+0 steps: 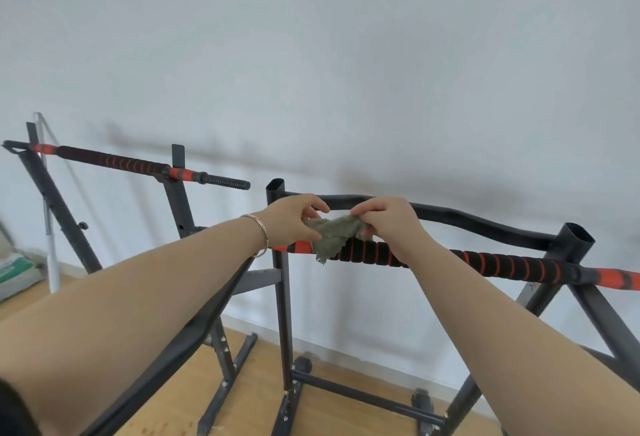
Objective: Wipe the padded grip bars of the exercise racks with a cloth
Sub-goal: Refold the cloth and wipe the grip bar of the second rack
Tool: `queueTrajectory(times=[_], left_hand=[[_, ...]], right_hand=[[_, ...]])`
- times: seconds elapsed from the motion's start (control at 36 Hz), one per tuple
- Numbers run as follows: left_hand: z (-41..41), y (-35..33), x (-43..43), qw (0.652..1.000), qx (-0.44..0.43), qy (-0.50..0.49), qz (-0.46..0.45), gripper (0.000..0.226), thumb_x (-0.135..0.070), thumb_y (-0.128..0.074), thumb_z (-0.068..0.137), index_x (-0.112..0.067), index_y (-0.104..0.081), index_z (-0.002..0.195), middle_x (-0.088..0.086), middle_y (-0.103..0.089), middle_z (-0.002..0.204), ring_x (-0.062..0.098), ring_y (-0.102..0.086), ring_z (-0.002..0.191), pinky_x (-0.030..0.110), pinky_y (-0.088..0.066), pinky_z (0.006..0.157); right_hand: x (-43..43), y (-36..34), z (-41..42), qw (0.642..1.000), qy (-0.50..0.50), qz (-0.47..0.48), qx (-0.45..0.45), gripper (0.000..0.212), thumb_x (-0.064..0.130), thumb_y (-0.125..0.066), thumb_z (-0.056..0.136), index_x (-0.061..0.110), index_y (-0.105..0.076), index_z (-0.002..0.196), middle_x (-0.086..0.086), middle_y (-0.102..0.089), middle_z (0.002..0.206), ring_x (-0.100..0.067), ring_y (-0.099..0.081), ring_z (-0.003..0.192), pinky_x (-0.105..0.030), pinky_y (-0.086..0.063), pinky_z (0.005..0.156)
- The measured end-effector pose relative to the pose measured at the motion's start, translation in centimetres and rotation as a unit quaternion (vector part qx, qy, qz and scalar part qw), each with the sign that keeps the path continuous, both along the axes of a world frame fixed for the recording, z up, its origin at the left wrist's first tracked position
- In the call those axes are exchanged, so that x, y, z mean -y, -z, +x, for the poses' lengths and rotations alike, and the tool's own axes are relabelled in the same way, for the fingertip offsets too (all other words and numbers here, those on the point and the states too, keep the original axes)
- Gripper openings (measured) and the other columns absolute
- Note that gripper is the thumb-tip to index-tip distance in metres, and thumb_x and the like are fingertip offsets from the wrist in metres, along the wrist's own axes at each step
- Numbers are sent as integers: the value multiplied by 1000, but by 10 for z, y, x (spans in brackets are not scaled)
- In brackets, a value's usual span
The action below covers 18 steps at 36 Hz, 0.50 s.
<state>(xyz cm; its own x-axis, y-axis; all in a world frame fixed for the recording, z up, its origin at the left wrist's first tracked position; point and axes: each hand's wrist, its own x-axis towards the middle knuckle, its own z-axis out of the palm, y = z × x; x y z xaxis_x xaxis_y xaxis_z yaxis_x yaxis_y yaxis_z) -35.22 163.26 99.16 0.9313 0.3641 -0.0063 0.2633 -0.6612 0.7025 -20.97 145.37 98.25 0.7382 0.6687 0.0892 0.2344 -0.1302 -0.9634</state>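
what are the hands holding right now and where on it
Both hands hold the grey-green cloth: left hand pinches its left edge, right hand its right edge, above the padded bar.

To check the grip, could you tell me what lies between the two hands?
In the head view, a grey-green cloth, pinched by the left hand and right hand, over the padded bar.
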Motion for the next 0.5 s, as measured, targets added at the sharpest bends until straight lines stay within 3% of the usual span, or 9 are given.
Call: queueTrajectory(times=[0.06, 0.14, 0.22, 0.28, 0.39, 0.5], left_hand=[[-2, 3, -1, 1000, -4, -18, -3, 48, -22, -77, 75, -40, -57, 114, -10, -63, 106, 11, -67, 93, 30, -61, 73], [-3, 8, -3, 998, 9, -53, -18, 38, -14, -70, 77, -33, -61, 110, -7, -69, 97, 15, -69, 90, 37, -62, 75], [-2, 8, -6, 994, 44, -97, 15, 24, -12, -62, 81, -29, -65, 98, -6, -71, 89, 15, -68, 83, 25, -57, 68], [-2, 5, -10, 988, 71, -118, 66, 21, -12, -61, 83, -30, -63, 93, -7, -67, 87, 12, -63, 79, 16, -45, 61], [-10, 0, -21, 984, 111, -118, 80, 29, -4, -53, 81, -28, -60, 96, -4, -61, 88, 12, -56, 74, 20, -43, 61], [-23, -9, -31, 980, 148, -85, 99, 35, -1, -54, 79, -33, -62, 88, -7, -61, 88, 8, -55, 78, 15, -43, 62]], right_hand=[[-2, 0, 2, 999, 6, 16, -30, 28, -2, -58, 88, 15, -80, 82, -14, -73, 99, -24, -66, 71, -34, -60, 74], [-4, -2, 6, 995, 2, 38, -87, 17, -5, -62, 89, 4, -76, 92, -16, -70, 104, -24, -62, 78, -25, -55, 64], [-5, -6, 10, 992, 0, 56, -116, 13, -7, -62, 90, -1, -73, 95, -15, -68, 102, -24, -62, 83, -24, -53, 63], [-4, -9, 12, 991, 4, 63, -118, 12, -7, -62, 91, -2, -72, 95, -14, -68, 99, -23, -62, 83, -25, -54, 64], [2, -11, 15, 992, 2, 64, -108, 13, -8, -59, 93, -6, -71, 98, -13, -68, 96, -20, -63, 80, -24, -56, 65], [12, -9, 18, 992, -31, 51, -111, 13, -5, -62, 93, -4, -74, 96, -15, -72, 99, -19, -67, 83, -25, -55, 69]])
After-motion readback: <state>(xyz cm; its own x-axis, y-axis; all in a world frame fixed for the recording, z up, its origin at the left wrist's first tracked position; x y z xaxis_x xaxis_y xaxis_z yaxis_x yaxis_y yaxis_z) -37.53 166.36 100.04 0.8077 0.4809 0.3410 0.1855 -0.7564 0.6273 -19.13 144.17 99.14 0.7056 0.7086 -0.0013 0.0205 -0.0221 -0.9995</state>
